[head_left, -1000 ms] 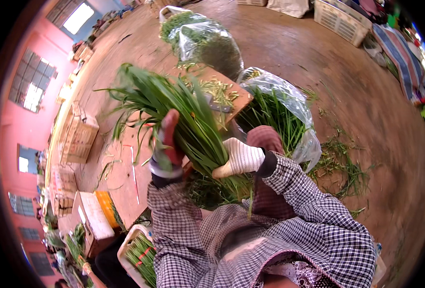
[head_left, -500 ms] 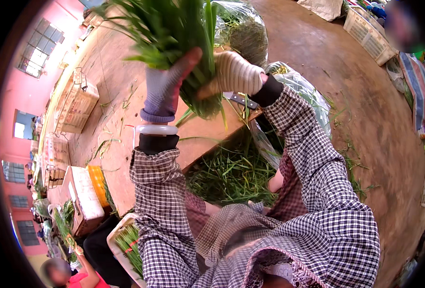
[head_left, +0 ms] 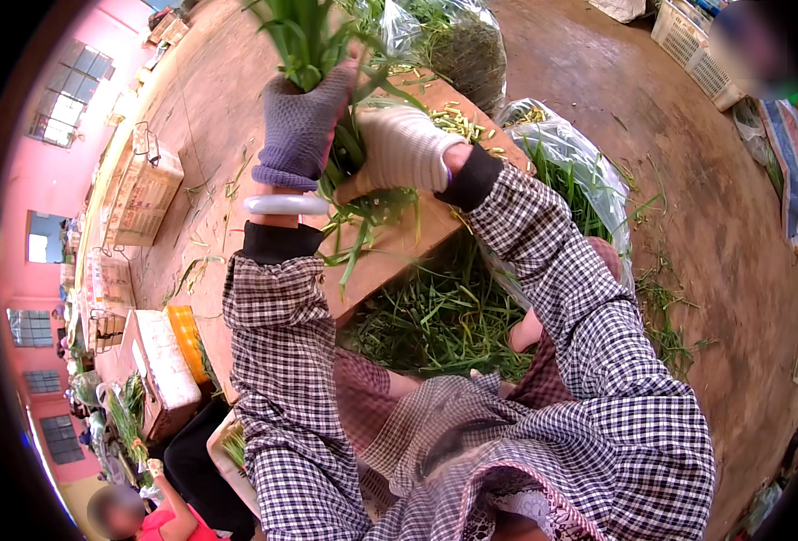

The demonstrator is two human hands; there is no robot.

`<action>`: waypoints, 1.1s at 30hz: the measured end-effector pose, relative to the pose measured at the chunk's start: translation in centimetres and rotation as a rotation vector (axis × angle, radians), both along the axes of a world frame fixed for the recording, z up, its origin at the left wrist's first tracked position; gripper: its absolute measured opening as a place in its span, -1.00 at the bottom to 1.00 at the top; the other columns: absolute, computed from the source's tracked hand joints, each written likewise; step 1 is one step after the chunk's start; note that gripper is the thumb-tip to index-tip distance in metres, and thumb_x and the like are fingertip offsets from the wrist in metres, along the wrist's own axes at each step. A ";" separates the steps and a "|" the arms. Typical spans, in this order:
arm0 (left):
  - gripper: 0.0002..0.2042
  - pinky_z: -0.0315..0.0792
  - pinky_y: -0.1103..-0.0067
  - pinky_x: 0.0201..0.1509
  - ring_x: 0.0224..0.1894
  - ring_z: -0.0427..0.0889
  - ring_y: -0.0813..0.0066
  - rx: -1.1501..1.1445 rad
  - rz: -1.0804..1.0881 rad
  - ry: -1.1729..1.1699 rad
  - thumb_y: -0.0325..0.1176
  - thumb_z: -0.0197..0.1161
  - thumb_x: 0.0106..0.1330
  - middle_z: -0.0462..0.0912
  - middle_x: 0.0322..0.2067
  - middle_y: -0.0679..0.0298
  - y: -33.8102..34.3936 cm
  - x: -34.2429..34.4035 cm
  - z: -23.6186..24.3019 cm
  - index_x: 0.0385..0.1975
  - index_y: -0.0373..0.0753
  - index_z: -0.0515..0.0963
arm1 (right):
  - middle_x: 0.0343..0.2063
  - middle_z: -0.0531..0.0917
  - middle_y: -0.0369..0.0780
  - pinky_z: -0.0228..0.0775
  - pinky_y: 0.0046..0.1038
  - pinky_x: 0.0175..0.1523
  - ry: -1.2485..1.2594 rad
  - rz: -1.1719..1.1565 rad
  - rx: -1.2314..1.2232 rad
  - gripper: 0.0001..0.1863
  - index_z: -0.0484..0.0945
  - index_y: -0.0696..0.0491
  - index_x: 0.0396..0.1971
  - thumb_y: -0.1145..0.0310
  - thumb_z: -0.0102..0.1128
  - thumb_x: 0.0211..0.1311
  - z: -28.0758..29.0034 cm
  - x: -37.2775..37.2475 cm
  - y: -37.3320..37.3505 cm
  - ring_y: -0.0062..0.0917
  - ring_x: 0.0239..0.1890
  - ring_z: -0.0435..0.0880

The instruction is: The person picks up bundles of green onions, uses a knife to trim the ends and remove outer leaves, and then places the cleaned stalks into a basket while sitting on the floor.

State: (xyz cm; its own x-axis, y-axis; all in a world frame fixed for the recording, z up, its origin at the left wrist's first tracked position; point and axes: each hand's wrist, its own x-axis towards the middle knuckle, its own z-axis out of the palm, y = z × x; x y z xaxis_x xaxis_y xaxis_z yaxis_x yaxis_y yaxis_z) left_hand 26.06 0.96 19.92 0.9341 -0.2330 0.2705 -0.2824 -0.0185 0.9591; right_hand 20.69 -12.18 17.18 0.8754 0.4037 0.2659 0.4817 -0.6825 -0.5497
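My left hand (head_left: 304, 126), in a grey-purple glove, is closed around a bunch of garlic chives (head_left: 304, 41) with long flat green leaves fanning out above it. In a cream ribbed glove, my right hand (head_left: 403, 149) curls round the lower part of the same bunch, its fingertips partly hidden by leaves. Loose leaves (head_left: 354, 230) hang below both hands, over a brown board (head_left: 381, 257). Short pale-green cut pieces (head_left: 457, 122) lie on the board beyond my right hand.
Below the board's near edge is a heap of loose green leaves (head_left: 444, 316). Clear plastic bags (head_left: 588, 162) of greens stand at the right and far side. Crates (head_left: 146, 194) and a white foam box (head_left: 166, 356) line the left. Another person (head_left: 169, 505) sits at lower left.
Both hands have come slightly left with the chives, and the right hand is lower on them. More leaves hang loose beneath. The knife seen by my right wrist is now out of sight.
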 end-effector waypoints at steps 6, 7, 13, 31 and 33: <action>-0.78 0.40 0.65 -0.28 -0.36 0.55 0.60 -0.095 0.069 -0.049 -0.39 0.34 0.12 0.63 -0.35 0.27 1.8 -0.9 -0.1 -0.29 -0.38 0.61 | -0.46 0.65 -0.06 0.48 -0.33 -0.26 0.085 -0.108 -0.015 -0.22 0.50 0.07 -0.05 -0.06 0.50 -0.32 -0.5 -1.0 0.0 -0.25 -0.38 0.66; -0.79 0.36 0.69 -0.39 -0.45 0.52 0.65 -0.170 0.049 -0.068 -0.40 0.35 0.11 0.62 -0.43 0.33 2.2 -1.6 0.1 -0.31 -0.38 0.61 | -0.47 0.65 -0.06 0.48 -0.33 -0.26 0.078 -0.063 0.005 -0.25 0.52 0.08 -0.09 -0.06 0.49 -0.32 0.3 -1.0 0.5 -0.24 -0.38 0.65; -0.65 0.45 0.60 -0.07 -0.21 0.59 0.53 -0.007 -0.035 -0.054 -0.19 0.28 0.22 0.62 -0.25 0.27 4.3 -3.5 1.4 -0.16 -0.37 0.54 | -0.53 0.61 -0.05 0.46 -0.29 -0.27 -0.193 0.018 0.229 -0.49 0.60 0.08 -0.35 -0.01 0.43 -0.21 1.4 1.4 2.6 -0.16 -0.41 0.61; -0.78 0.52 0.51 -0.13 -0.34 0.58 0.44 -0.379 0.228 0.134 -0.45 0.23 0.22 0.53 -0.47 0.31 13.0 -4.3 -3.3 -0.16 -0.34 0.50 | -0.38 0.61 -0.05 0.48 -0.25 -0.23 0.002 0.104 -0.026 -0.29 0.47 0.09 -0.13 -0.04 0.45 -0.30 -1.8 -2.2 7.5 -0.16 -0.34 0.63; -0.86 0.57 0.36 -0.07 -0.45 0.56 0.48 -0.365 0.296 0.096 -0.42 0.15 0.28 0.42 -0.61 0.37 12.5 -5.9 -1.2 -0.23 -0.30 0.49 | -0.38 0.59 -0.04 0.48 -0.24 -0.24 -0.054 0.037 0.013 -0.24 0.41 0.05 -0.06 -0.02 0.47 -0.30 -4.6 -3.7 4.7 -0.14 -0.34 0.62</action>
